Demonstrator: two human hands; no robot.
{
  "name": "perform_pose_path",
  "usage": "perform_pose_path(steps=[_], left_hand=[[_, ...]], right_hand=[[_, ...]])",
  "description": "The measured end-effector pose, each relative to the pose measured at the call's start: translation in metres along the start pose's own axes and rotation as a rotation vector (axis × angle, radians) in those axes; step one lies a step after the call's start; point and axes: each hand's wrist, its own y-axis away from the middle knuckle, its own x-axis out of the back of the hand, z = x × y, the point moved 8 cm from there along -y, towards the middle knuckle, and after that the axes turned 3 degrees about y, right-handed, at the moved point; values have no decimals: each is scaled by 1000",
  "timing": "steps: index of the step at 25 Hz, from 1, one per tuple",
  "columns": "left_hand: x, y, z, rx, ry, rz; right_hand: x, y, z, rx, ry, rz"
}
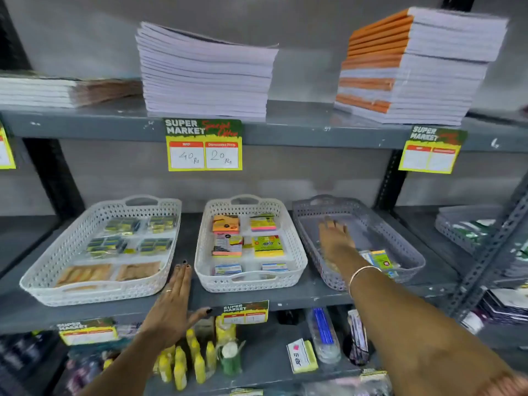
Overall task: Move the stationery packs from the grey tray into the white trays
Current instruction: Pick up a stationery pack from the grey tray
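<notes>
Head | white trays [297, 252]: 2 | grey tray [405, 244]: 1 | hands: 2

Just one head cam, wide-angle, looking forward and slightly down at the middle shelf [285, 298]. Close up, arm's reach from it. Notebook stacks [205, 72] above that shelf, bottles [183, 364] below it.

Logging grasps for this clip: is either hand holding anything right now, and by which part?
Nothing is held. The right hand reaches open into the grey perforated plastic tray; the left hand lies flat on the grey metal shelf.
</notes>
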Motion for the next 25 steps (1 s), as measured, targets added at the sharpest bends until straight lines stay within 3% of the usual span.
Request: perform_pose_path(steps=[4,8,12,17,20,22,25], left_hand=[[-19,-8,-2,48,-56,-103],[-30,-15,-6,48,-167,-119],[-27,-14,-3,60,-171,-93],[-22,-10,2,60,-160,-102],[-22,-10,3,64,-163,-86],[-24,-10,2,66,-176,-69],[-23,-9,4,59,-183,-48]], right_hand=[[-36,-20,3,94,101,-229],[-62,-38,9,103,135,-328],[-66,-39,12,108,213,-294],[-19,-50,9,-37,247,-252],[27,-58,-25,-78,68,-135],[46,-51,-74,38,-148,-101],[36,-15,-156,284,-296,-243]])
